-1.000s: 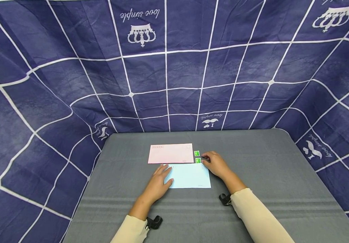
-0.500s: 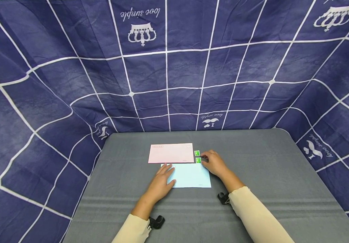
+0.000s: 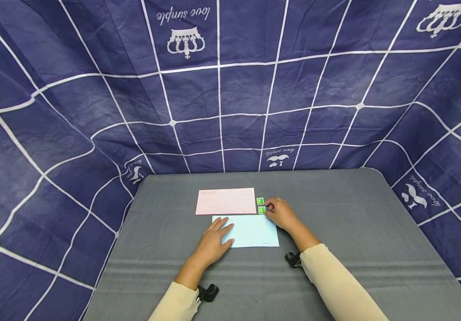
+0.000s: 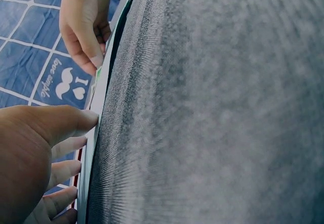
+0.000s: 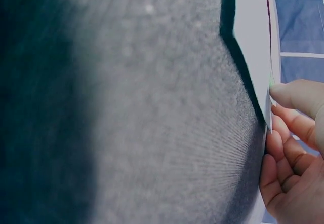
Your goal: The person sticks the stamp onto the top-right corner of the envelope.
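Observation:
A light blue envelope (image 3: 250, 232) lies flat on the table, with a pink envelope (image 3: 224, 201) just behind it. My left hand (image 3: 211, 243) rests with spread fingers on the blue envelope's left part. Beside the pink envelope's right edge are two small green stamps, an upper stamp (image 3: 260, 201) and a lower stamp (image 3: 262, 210). My right hand (image 3: 283, 214) pinches the lower stamp's right edge between thumb and index finger, its other fingers curled. In the right wrist view the thumb (image 5: 293, 95) touches a sliver of green; most of that stamp is hidden there.
A grey cloth covers the table (image 3: 346, 214). Blue curtains (image 3: 238, 89) with white grid lines hang behind it and along both sides. Each wrist carries a black strap-on camera, such as the left wrist camera (image 3: 208, 293).
My right hand has edged left, bringing its thumb and index finger onto the lower stamp. My left hand has slid slightly right over the blue envelope. The stamps have stayed in place.

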A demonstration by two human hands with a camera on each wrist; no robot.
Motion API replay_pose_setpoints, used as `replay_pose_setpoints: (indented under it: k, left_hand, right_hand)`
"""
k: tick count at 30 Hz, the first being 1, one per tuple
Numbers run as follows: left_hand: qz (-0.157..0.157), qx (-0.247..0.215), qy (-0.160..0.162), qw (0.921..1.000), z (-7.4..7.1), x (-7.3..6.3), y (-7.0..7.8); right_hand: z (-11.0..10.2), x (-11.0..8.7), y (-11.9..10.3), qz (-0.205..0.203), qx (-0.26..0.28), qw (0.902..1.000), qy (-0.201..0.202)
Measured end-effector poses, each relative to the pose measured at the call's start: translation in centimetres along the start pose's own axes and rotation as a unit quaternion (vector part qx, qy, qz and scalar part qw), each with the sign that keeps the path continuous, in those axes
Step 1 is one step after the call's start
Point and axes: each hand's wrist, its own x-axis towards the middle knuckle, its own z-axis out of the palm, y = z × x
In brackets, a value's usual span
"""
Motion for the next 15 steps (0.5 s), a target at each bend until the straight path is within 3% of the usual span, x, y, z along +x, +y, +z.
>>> replay_pose_setpoints:
  k: [15]
  left_hand:
    - [-0.01,-0.016,-0.016,0.9997,0.03,-0.13,-0.04]
  right_hand:
    - [0.12,0.42,0.17,0.037,0.044,0.9984,0.003]
